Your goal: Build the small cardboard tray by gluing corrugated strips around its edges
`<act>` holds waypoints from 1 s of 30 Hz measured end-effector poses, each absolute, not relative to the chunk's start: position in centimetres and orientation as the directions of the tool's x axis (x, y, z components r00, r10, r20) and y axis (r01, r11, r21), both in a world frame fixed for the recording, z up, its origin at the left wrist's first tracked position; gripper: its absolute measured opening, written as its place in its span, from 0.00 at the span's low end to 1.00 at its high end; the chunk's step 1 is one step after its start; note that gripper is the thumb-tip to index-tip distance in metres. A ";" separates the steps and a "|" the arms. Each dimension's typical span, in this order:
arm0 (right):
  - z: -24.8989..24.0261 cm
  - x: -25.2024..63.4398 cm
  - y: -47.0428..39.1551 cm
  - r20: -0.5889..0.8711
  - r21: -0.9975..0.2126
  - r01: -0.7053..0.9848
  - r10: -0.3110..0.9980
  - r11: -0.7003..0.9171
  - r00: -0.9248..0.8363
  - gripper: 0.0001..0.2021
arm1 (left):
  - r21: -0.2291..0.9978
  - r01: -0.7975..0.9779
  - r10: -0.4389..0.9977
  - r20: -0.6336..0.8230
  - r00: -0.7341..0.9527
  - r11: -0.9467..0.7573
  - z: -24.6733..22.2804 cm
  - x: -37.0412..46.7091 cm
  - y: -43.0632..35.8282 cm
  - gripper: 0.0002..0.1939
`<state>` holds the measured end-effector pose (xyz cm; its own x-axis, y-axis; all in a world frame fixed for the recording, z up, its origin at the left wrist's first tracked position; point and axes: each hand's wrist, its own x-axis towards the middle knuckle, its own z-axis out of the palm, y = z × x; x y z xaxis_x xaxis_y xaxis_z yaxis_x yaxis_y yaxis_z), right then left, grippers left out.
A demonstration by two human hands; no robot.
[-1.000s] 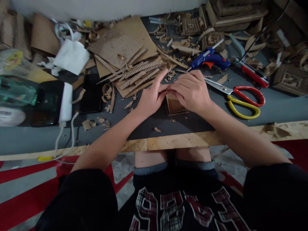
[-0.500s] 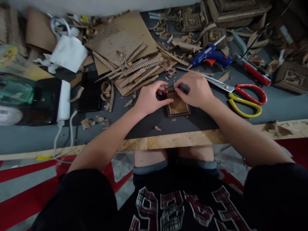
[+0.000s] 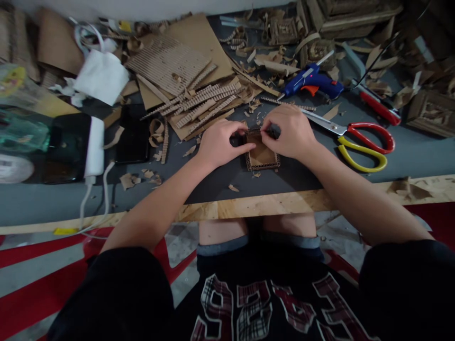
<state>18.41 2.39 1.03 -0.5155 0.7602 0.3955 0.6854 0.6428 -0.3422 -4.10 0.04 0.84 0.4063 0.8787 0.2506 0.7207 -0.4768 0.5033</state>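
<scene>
A small shallow cardboard box (image 3: 263, 156) with corrugated edges lies on the dark tabletop between my hands. My left hand (image 3: 222, 144) curves round its left side, thumb on the left rim and forefinger at the far left corner. My right hand (image 3: 289, 132) pinches with thumb and forefinger at the far rim, on a narrow corrugated cardboard strip (image 3: 253, 130) set along that edge. The fingers partly hide the strip's ends and the far corners of the box.
Scissors (image 3: 343, 130) with red and yellow handles lie right of my right hand. Behind them are a blue glue gun (image 3: 313, 83) and a red-handled cutter (image 3: 380, 108). Corrugated strips (image 3: 202, 106) and cardboard sheets (image 3: 199, 38) lie beyond. A phone (image 3: 132, 135) rests left.
The strip now sits against the box's far rim, and my right fingertips have shifted slightly right along it. My left hand stays nearly in place at the left side.
</scene>
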 end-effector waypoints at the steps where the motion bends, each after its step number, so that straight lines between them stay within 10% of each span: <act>1: 1.0 18.4 2.4 0.397 -0.351 0.677 0.758 0.647 -0.518 0.03 | 0.499 0.722 0.877 0.255 0.407 -0.480 0.8 -4.1 0.1 0.22; 30: 0.6 18.5 2.8 0.416 -0.427 0.590 0.728 0.686 -0.545 0.04 | 0.443 0.675 0.807 0.337 0.485 -0.590 -0.1 -4.5 0.6 0.29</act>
